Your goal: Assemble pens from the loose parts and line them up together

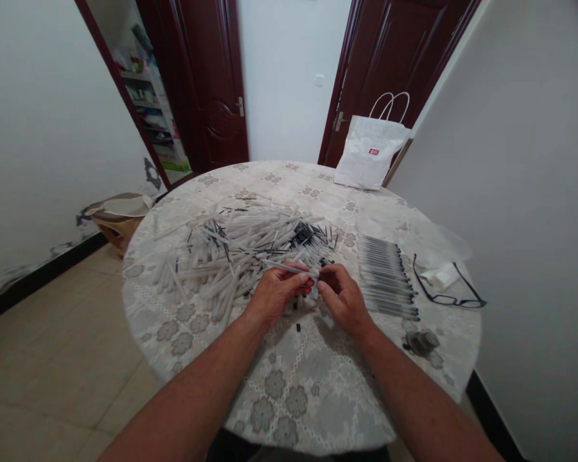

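On the table [334,404], piled tubes [230,290] lie left, glasses [446,299] right, rowed tubes [384,277] between.

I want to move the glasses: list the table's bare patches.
Bare cloth: near side, between left arm and right arm, below the black bits; far side, between tube pile and bag. Crowded: centre and left, with the pile; right, with the tube row, glasses and grey lump.

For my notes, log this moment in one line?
left hand: holding tube | right hand: at tube's right end | tube pile: ahead, left | tube row: right
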A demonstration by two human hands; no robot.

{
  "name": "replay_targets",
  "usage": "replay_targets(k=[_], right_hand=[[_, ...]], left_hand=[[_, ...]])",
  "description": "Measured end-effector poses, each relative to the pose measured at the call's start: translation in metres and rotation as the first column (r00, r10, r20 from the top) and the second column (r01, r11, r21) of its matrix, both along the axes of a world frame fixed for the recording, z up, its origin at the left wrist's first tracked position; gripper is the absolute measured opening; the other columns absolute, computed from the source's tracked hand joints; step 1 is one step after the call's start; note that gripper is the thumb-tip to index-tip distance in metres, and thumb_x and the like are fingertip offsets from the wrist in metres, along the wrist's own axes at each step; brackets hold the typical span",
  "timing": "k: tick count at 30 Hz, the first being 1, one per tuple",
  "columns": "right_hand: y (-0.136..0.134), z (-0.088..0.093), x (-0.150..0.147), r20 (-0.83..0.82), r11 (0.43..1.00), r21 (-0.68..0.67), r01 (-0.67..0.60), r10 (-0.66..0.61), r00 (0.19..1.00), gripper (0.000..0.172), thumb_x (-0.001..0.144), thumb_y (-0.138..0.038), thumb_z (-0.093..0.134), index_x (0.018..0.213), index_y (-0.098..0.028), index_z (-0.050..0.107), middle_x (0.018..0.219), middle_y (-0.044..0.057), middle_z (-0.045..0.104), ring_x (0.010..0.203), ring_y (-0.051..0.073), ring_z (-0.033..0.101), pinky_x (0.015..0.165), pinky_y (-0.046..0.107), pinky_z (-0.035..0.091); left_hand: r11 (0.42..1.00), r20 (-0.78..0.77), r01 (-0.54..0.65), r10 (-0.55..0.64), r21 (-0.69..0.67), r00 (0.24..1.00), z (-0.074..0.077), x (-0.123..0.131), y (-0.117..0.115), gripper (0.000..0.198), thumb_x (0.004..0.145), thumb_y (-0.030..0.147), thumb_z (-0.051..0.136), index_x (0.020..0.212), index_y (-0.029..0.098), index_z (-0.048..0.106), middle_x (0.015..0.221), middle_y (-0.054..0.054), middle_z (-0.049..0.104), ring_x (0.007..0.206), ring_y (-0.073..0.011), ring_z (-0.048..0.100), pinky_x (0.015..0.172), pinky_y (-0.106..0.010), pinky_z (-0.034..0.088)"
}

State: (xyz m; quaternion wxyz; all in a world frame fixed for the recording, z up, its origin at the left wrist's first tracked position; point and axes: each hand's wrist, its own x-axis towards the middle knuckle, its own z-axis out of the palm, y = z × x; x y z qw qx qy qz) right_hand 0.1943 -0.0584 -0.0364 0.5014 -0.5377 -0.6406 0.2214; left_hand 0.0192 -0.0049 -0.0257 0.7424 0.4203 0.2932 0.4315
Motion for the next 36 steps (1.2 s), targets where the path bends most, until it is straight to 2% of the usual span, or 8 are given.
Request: replay_targets(k=[3, 7, 13, 16, 19, 21, 25, 36], right_hand=[[-0.0009, 0.0008, -0.0011, 0.062, 1.0, -0.017, 0.017, -0.016, 0.998, 0.017, 0.098, -0.038, 0.054, 0.101, -0.023, 0.061, 0.082, 0.001, 0.064, 0.071, 0.017, 0.058, 0.067, 0.028, 0.045], [-0.0007, -0.0012, 0.0, 0.056, 0.997, -0.074, -0.027, 0.031, 0.998, 0.036, 0.103, -0.041, 0.042, 0.076, -0.022, 0.057, 0.067, 0.0, 0.057, 0.063, 0.017, 0.053, 0.059, 0.028, 0.039], [-0.0016, -0.0035, 0.0008, -0.011, 1.0, -0.019, 0.003, -0.003, 1.0, 0.023, 0.096, -0.042, 0.057, 0.109, -0.023, 0.058, 0.084, 0.0, 0.064, 0.069, 0.017, 0.057, 0.065, 0.029, 0.045], [-0.0018, -0.0023, 0.0, 0.033, 0.999, -0.038, -0.001, 0.002, 0.999, 0.02, 0.099, -0.041, 0.053, 0.096, -0.023, 0.059, 0.075, -0.001, 0.059, 0.065, 0.016, 0.054, 0.062, 0.028, 0.042], [-0.0019, -0.0027, -0.0007, 0.012, 0.995, -0.088, -0.04, 0.042, 0.999, 0.035, 0.103, -0.042, 0.043, 0.077, -0.022, 0.055, 0.065, -0.002, 0.052, 0.06, 0.016, 0.049, 0.057, 0.029, 0.038], [-0.0022, -0.0042, -0.0009, -0.033, 0.995, -0.087, -0.05, 0.047, 0.998, 0.034, 0.103, -0.043, 0.043, 0.08, -0.022, 0.056, 0.065, -0.002, 0.052, 0.059, 0.016, 0.048, 0.056, 0.028, 0.038], [-0.0028, -0.0055, -0.001, -0.03, 0.999, -0.045, -0.015, 0.013, 0.999, 0.021, 0.098, -0.042, 0.053, 0.105, -0.022, 0.059, 0.077, 0.0, 0.059, 0.066, 0.017, 0.054, 0.06, 0.028, 0.042], [-0.0049, 0.0004, -0.0014, 0.031, 0.996, -0.082, -0.024, 0.027, 0.999, 0.03, 0.103, -0.041, 0.044, 0.08, -0.023, 0.052, 0.064, -0.003, 0.05, 0.061, 0.015, 0.048, 0.06, 0.028, 0.037]], left_hand=[[1.0, 0.006, 0.007, -0.007, 0.005, 1.0, -0.0016, -0.0003, -0.0001, 0.029, 0.074, 0.033, 0.085, 0.096, 0.017, 0.074, 0.088, -0.008, 0.076, 0.08, -0.0184, 0.072, 0.083, -0.036, 0.058], [1.0, -0.001, 0.026, -0.026, -0.003, 1.0, -0.0001, 0.0003, -0.0021, 0.033, 0.073, 0.035, 0.086, 0.096, 0.016, 0.074, 0.085, -0.009, 0.076, 0.08, -0.0202, 0.073, 0.081, -0.037, 0.058], [1.0, 0.005, -0.019, 0.019, -0.019, 1.0, 0.0043, 0.0004, -0.0033, 0.034, 0.069, 0.036, 0.088, 0.093, 0.016, 0.074, 0.081, -0.008, 0.075, 0.077, -0.0195, 0.072, 0.079, -0.036, 0.058], [1.0, 0.011, 0.002, -0.002, -0.01, 1.0, 0.0033, 0.0001, -0.0031, 0.034, 0.07, 0.036, 0.088, 0.094, 0.016, 0.074, 0.082, -0.008, 0.075, 0.077, -0.0191, 0.071, 0.079, -0.036, 0.058], [1.0, -0.005, 0.02, -0.019, 0.007, 1.0, 0.0015, 0.0, -0.0031, 0.035, 0.071, 0.037, 0.088, 0.095, 0.016, 0.075, 0.082, -0.009, 0.075, 0.075, -0.0185, 0.071, 0.078, -0.035, 0.057], [1.0, -0.009, 0.017, -0.017, 0.013, 1.0, 0.0004, -0.0001, -0.0032, 0.036, 0.07, 0.038, 0.088, 0.096, 0.016, 0.075, 0.082, -0.009, 0.075, 0.076, -0.0187, 0.071, 0.078, -0.035, 0.057], [1.0, -0.001, 0.005, -0.004, 0.022, 1.0, -0.0008, -0.0002, -0.0028, 0.035, 0.072, 0.039, 0.087, 0.097, 0.016, 0.075, 0.082, -0.009, 0.075, 0.077, -0.0189, 0.071, 0.079, -0.035, 0.058], [0.996, -0.11, 0.004, 0.006, 0.085, 0.994, 0.003, -0.0004, -0.003, 0.031, 0.075, 0.041, 0.083, 0.093, 0.017, 0.075, 0.081, -0.008, 0.075, 0.073, -0.0196, 0.071, 0.077, -0.037, 0.058]])
